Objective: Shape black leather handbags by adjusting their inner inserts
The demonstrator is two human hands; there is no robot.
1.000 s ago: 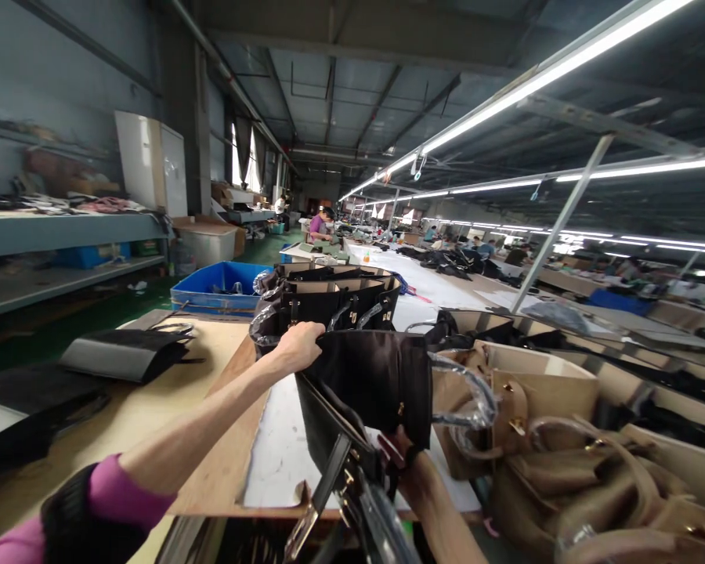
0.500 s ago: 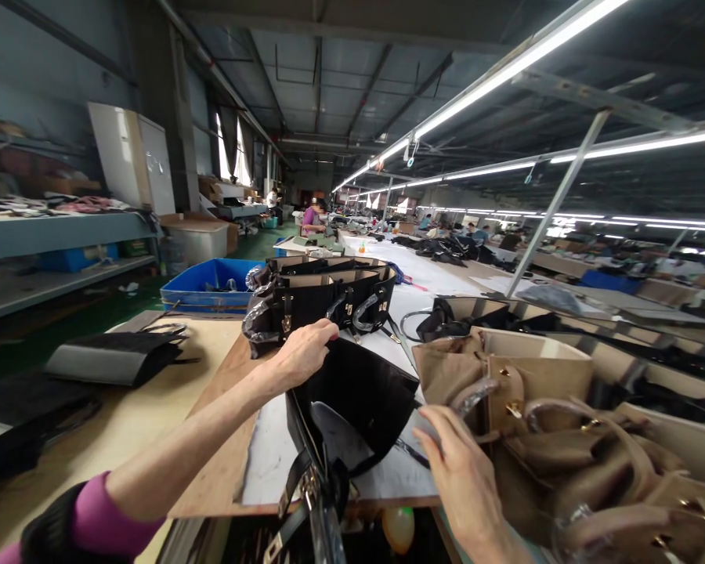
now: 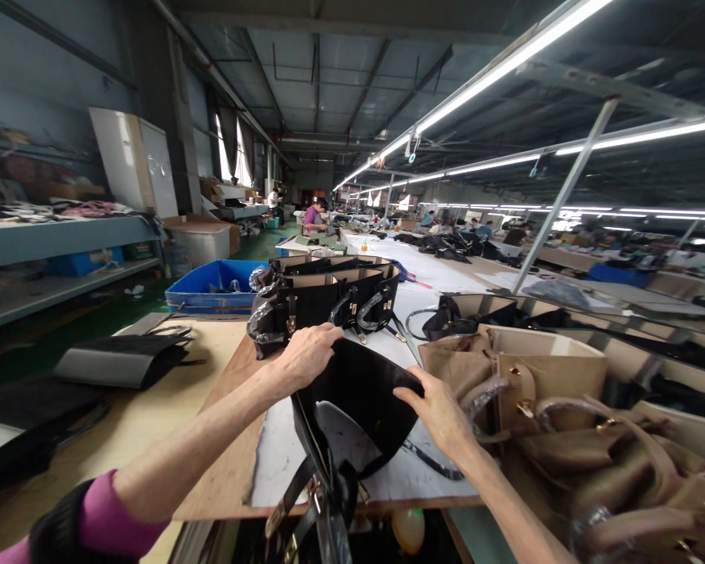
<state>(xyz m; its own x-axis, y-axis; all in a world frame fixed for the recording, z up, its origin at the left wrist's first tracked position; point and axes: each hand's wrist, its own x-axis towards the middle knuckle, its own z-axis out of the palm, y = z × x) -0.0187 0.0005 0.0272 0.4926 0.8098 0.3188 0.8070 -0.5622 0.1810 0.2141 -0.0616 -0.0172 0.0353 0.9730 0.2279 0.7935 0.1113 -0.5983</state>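
A black bag point(image 3: 367, 392) stands open at the near edge of the table, its strap and metal buckles hanging over the edge. My left hand point(image 3: 311, 352) pinches the bag's upper rim at its far left corner. At the right corner of the same rim, my right hand point(image 3: 432, 403) grips the edge between thumb and fingers. White cloth or paper point(image 3: 273, 458) lies under the bag. Part of a handle curves out on the right, below my right hand.
Finished black bags point(image 3: 311, 301) stand just behind. Tan bags point(image 3: 540, 368) crowd the right side. A blue bin point(image 3: 211, 294) sits back left, and dark flat pieces point(image 3: 123, 356) lie on the left board. A person point(image 3: 314, 215) sits far ahead.
My right hand has moved up and left from beside the bag and taken hold of its right rim. My left hand keeps its hold on the other corner.
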